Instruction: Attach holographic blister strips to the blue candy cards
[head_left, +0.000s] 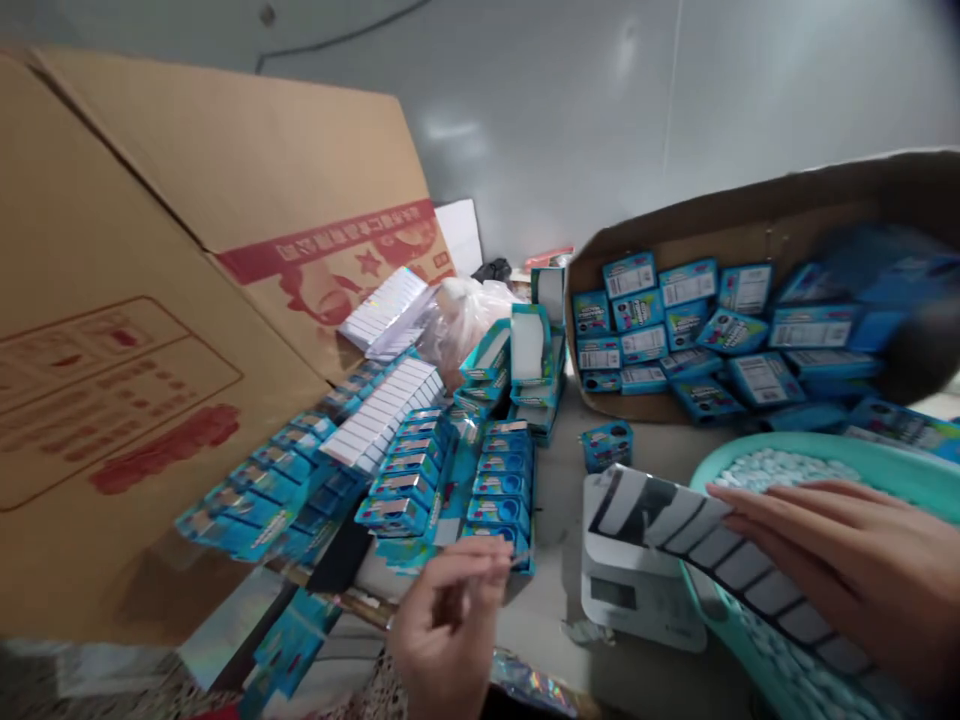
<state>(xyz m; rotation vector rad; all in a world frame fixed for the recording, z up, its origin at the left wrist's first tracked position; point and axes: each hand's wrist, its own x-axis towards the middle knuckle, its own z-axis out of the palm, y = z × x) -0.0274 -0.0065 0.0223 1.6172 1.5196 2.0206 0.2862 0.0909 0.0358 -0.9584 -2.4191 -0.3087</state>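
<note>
My right hand [840, 560], fingers together, holds a strip of white stickers [694, 522] on a dark-edged backing. The strip reaches left over a white digital scale [637, 590] and hangs across a turquoise basin [709, 590] filled with small pale pieces. With thumb and fingertips pinched, my left hand [450, 625] is at the near end of a row of small blue boxes [502, 480]. A thin, pale edge shows at its fingertips, too small to name. A second row of blue boxes [409, 465] stands to the left. One blue box [607, 445] lies alone behind the scale.
At the left stands a large brown carton [150, 200]. An open carton [675, 215] at the back right holds many blue boxes. More sticker strips [382, 410], a clear plastic bag [465, 325] and stacked blue trays [531, 345] are between them. The table edge is close in front.
</note>
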